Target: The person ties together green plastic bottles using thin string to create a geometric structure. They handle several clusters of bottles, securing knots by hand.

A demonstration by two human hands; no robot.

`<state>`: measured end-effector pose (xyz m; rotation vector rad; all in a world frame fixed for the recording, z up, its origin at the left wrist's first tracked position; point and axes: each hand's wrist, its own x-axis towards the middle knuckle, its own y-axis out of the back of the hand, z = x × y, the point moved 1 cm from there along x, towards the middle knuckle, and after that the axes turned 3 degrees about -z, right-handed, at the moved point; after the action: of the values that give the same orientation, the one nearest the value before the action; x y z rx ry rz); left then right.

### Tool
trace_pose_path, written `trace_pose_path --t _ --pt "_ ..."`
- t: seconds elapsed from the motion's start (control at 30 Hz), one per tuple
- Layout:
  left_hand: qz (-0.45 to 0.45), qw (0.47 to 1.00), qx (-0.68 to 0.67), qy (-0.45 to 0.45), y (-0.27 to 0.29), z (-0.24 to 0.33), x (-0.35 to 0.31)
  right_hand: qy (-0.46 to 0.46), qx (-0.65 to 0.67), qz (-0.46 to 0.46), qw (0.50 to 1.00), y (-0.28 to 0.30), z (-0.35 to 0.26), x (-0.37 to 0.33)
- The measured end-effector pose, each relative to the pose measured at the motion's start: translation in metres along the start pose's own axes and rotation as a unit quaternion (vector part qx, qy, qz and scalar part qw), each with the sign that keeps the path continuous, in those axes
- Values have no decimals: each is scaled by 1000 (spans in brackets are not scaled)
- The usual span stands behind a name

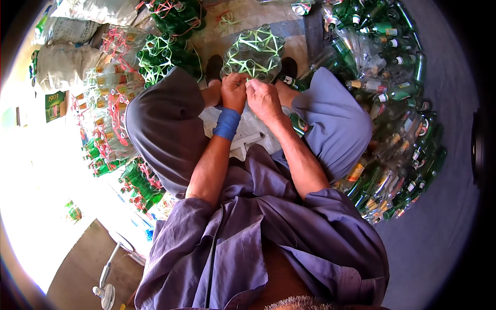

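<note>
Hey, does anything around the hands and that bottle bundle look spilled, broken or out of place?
Nothing looks broken or spilled. Both hands, left hand and right hand, meet at the near edge of the tied bundle of green bottles, which stands upright. The one untidy spot is the loose heap of bottles lying at mixed angles on the right.

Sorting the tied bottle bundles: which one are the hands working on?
The clear-bottle bundle laced with green string, directly beyond both hands; the other bundles lie farther left, untouched.
</note>
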<state>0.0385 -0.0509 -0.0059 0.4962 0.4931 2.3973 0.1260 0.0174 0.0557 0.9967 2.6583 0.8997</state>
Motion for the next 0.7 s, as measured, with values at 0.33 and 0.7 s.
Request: trace_pose_path --t 0.33,0.7 --pt "30 896 -377 230 6 11 5 -229 331 56 914 -17 9 -7" --pt "47 803 -455 382 11 6 9 -152 73 105 980 -9 40 9"
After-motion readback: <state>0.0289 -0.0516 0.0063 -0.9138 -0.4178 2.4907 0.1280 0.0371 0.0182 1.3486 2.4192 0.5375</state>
